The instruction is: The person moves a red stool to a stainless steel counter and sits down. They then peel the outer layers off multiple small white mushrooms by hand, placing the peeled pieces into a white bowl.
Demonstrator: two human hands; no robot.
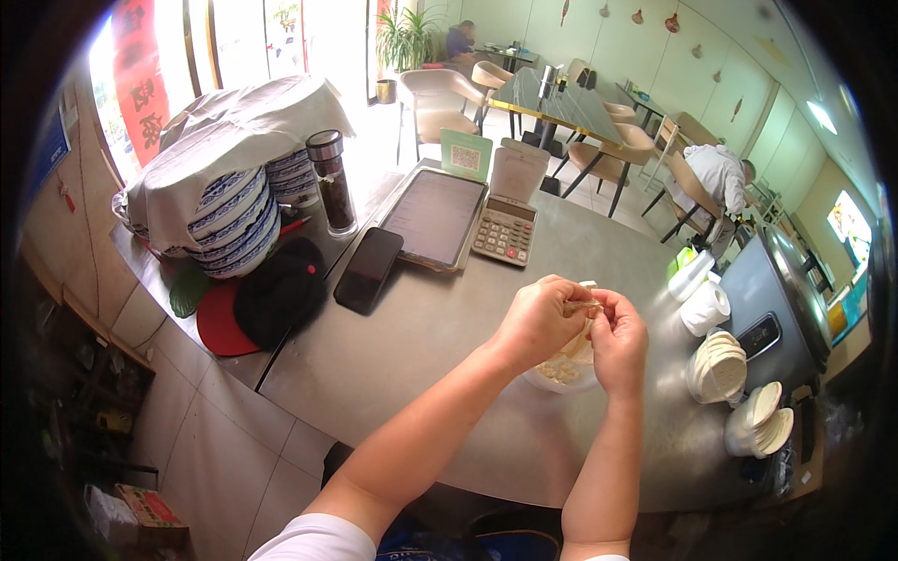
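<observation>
My left hand (537,324) and my right hand (620,342) meet over the steel counter (421,365). Between their fingertips is a pale, thin piece of food (579,307), which looks like torn flatbread; the fingers hide most of it. Directly below, a shallow whitish bowl (534,382) contains small pale crumbs or torn bits (561,372), partly covered from view by the hands. To the right, two clear bowls stand on the counter, one with a stack of round flatbreads (722,368) and the other with more flatbreads (772,429) leaning over its rim.
A phone (368,270), tablet (433,214) and calculator (505,230) lie ahead. Leftward are a cap (280,298), a glass tumbler (333,189) and cloth-covered stacked bowls (235,224). A paper roll (705,308) stands by a large grey cooker (772,301). Two people sit beyond.
</observation>
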